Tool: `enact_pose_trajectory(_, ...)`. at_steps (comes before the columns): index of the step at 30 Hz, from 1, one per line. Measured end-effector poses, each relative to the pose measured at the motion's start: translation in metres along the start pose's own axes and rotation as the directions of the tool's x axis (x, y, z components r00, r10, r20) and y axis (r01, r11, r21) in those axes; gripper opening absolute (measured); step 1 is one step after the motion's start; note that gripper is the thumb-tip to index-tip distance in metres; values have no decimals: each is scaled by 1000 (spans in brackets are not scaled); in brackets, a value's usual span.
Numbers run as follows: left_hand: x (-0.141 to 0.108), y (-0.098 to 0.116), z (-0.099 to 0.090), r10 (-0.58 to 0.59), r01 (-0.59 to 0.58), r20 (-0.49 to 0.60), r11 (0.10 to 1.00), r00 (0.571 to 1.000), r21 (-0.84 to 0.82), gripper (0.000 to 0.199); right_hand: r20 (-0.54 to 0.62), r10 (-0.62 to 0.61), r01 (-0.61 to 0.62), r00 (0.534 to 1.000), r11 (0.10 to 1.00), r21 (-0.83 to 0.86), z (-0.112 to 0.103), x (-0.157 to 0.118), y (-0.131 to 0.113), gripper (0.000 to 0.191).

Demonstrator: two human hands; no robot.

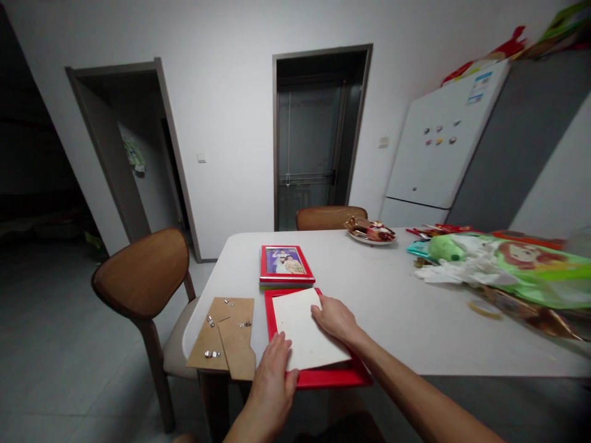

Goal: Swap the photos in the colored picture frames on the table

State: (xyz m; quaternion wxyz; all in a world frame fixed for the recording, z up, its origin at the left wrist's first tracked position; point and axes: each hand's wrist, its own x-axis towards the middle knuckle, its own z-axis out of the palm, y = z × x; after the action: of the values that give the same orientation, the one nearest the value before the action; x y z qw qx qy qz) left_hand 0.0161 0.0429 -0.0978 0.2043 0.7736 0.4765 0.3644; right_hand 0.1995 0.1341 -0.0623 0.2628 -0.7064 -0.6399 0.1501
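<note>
A white board (302, 326) lies slightly askew over an open red picture frame (332, 376) at the table's near edge. My right hand (338, 317) grips the board's upper right edge, thumb on its face. At the lower left corner, my left hand (274, 375) holds the board between its fingers and thumb. Just behind stands a stack topped by a red-framed photo (287, 263). To the left, a brown backing board (203, 335) with several metal clips lies beside my left hand, partly under a smaller brown stand piece (237, 351).
A plate of snacks (372, 232) sits at the table's far edge. Green plastic packaging (530, 271) and crumpled paper spread over the right side, near a tape roll (484, 309). Wooden chairs stand at the left (143, 274) and behind the table (330, 216).
</note>
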Motion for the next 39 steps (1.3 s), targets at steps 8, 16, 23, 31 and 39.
enact_pose_trajectory(8,-3,4,-1,14,-14,-11,1000,1000,-18,45,-44,-51,29,998,915,-404,6,-8,1,35)
enact_pose_trajectory(16,-24,-33,-78,-120,117,-3,962,993,247,60,22,-329,328,944,930,-163,11,-36,-33,35)
enact_pose_trajectory(23,-32,-92,-100,-254,264,-93,815,963,516,52,167,-603,619,780,783,-64,58,-83,-104,42)
enact_pose_trajectory(31,-24,-89,-94,-162,221,-168,873,972,435,43,161,-560,562,812,826,40,60,-84,-113,47)
enact_pose_trajectory(39,-7,-26,-54,102,-43,-164,943,981,331,47,56,-552,547,832,833,85,-7,-91,-60,41)
